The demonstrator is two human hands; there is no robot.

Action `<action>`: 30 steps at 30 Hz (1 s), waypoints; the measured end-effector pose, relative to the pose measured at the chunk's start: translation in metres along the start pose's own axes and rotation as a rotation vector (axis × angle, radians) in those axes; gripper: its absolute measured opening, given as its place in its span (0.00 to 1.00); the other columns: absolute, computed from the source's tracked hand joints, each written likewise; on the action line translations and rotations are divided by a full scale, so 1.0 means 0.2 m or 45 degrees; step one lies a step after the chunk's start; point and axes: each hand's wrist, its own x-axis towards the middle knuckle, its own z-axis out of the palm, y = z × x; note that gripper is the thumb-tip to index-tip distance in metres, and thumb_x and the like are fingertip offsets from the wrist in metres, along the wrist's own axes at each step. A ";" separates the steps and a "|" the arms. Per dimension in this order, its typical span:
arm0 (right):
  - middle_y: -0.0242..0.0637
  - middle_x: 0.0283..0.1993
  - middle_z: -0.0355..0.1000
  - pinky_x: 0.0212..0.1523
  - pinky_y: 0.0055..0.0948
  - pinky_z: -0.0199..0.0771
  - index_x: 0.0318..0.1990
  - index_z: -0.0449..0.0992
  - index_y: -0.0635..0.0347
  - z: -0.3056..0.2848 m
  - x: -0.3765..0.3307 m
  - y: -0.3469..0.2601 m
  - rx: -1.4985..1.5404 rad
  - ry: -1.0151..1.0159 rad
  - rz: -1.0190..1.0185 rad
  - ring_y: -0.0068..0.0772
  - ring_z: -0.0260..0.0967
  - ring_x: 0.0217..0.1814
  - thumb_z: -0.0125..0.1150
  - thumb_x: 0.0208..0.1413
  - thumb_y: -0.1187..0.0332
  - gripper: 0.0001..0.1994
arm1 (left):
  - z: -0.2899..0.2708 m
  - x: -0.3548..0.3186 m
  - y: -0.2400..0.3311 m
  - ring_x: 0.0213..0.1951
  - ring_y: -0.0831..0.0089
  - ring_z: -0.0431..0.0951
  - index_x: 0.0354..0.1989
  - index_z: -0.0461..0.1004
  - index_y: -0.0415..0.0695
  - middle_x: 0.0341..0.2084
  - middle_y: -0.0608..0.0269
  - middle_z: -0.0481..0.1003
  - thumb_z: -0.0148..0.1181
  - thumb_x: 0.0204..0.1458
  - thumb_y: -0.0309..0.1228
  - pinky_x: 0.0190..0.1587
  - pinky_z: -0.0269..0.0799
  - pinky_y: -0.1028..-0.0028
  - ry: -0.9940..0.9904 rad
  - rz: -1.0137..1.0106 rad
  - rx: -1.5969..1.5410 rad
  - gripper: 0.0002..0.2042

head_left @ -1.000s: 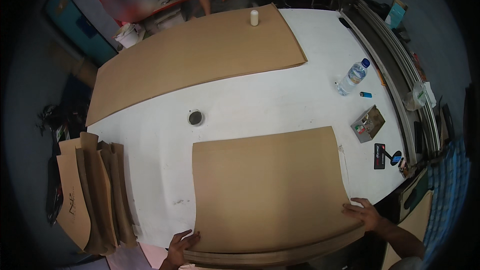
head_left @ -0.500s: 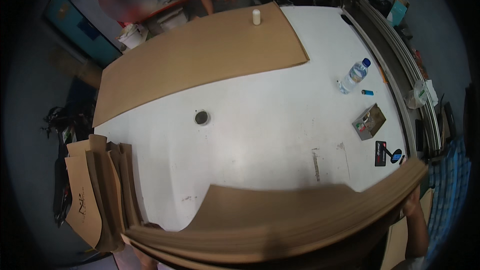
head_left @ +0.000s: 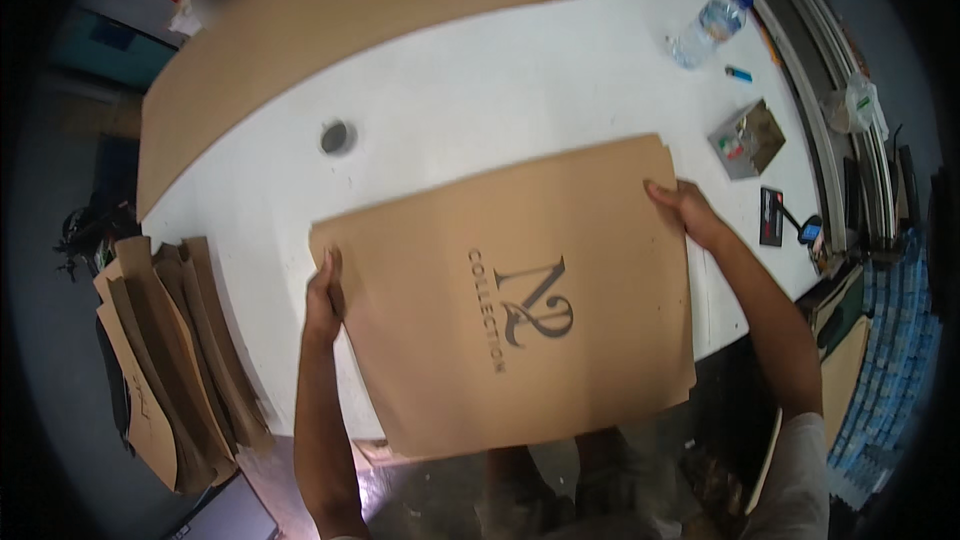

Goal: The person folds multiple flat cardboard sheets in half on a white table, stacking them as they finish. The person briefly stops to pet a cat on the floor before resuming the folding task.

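Note:
A stack of flat brown cardboard sheets [head_left: 420, 340], its top sheet printed in dark ink, lies across the near edge of the white table [head_left: 480, 80] and juts out toward me. My left hand [head_left: 325, 290] grips its left side near the far corner, thumb on top. On the right side, close to the far right corner, my right hand [head_left: 686, 208] holds the edge, with the thumb over the top and the other fingers hidden. Both forearms reach in from below, one on each side of the stack.
Large cardboard sheets [head_left: 330, 20] cover the table's far left. A small cup [head_left: 337, 138] stands mid-table. At the right are a water bottle [head_left: 710, 28], a lighter [head_left: 738, 73], an open box [head_left: 747, 140] and a dark card [head_left: 771, 216]. More folded cardboard [head_left: 165, 350] leans at the left.
The cardboard stack has gone from raised and seen edge-on to lying flat, printed face up, on the table's near edge. My hands now show at its sides. The view has tilted down.

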 end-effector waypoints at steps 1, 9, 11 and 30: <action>0.46 0.62 0.75 0.61 0.36 0.74 0.66 0.68 0.70 0.01 -0.07 -0.07 0.069 -0.084 -0.022 0.35 0.75 0.61 0.68 0.64 0.52 0.33 | -0.03 -0.05 0.07 0.69 0.61 0.68 0.74 0.56 0.32 0.68 0.51 0.68 0.55 0.67 0.56 0.72 0.64 0.62 -0.109 -0.135 0.069 0.41; 0.47 0.72 0.66 0.73 0.41 0.66 0.76 0.54 0.66 0.06 -0.19 -0.08 -0.041 -0.097 -0.220 0.41 0.66 0.74 0.71 0.61 0.59 0.43 | 0.02 -0.26 0.03 0.70 0.55 0.67 0.76 0.54 0.37 0.70 0.50 0.65 0.62 0.63 0.51 0.72 0.64 0.57 -0.043 0.116 0.481 0.42; 0.48 0.71 0.67 0.73 0.40 0.67 0.76 0.55 0.67 0.06 -0.20 -0.08 -0.016 -0.111 -0.169 0.41 0.67 0.73 0.71 0.59 0.61 0.42 | 0.07 -0.24 0.06 0.69 0.54 0.69 0.75 0.55 0.32 0.67 0.48 0.69 0.64 0.63 0.45 0.71 0.65 0.56 0.064 0.033 0.611 0.40; 0.48 0.68 0.71 0.72 0.39 0.66 0.76 0.56 0.68 -0.01 -0.44 0.29 0.187 -0.144 -0.055 0.42 0.69 0.70 0.71 0.49 0.66 0.46 | -0.09 -0.69 -0.50 0.60 0.59 0.77 0.73 0.58 0.34 0.64 0.50 0.71 0.69 0.57 0.46 0.60 0.76 0.59 -0.041 0.186 -0.201 0.42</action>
